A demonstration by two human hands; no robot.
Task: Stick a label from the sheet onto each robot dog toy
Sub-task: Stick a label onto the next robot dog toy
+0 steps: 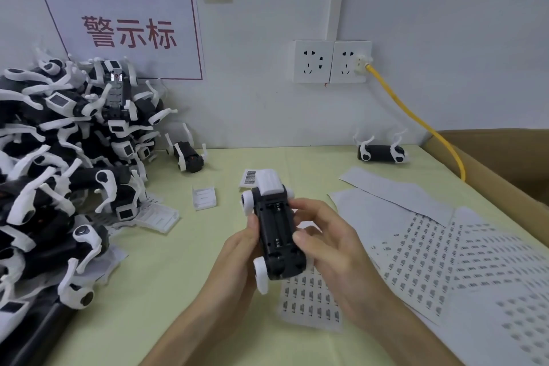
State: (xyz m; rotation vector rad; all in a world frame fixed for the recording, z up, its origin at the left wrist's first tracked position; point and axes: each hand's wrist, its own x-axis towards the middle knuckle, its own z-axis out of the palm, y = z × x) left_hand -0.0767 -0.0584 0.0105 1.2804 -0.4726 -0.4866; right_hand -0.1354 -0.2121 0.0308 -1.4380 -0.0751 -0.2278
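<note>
Both hands, left hand (237,249) and right hand (323,244), grip the upturned toy (277,235) above the bench (184,276). It looks light, rigid plastic; hold the body, not the thin legs.

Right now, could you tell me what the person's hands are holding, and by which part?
Both hands hold one black-and-white plastic robot dog toy, belly up: left hand on its left flank, right hand on its right flank.
</note>
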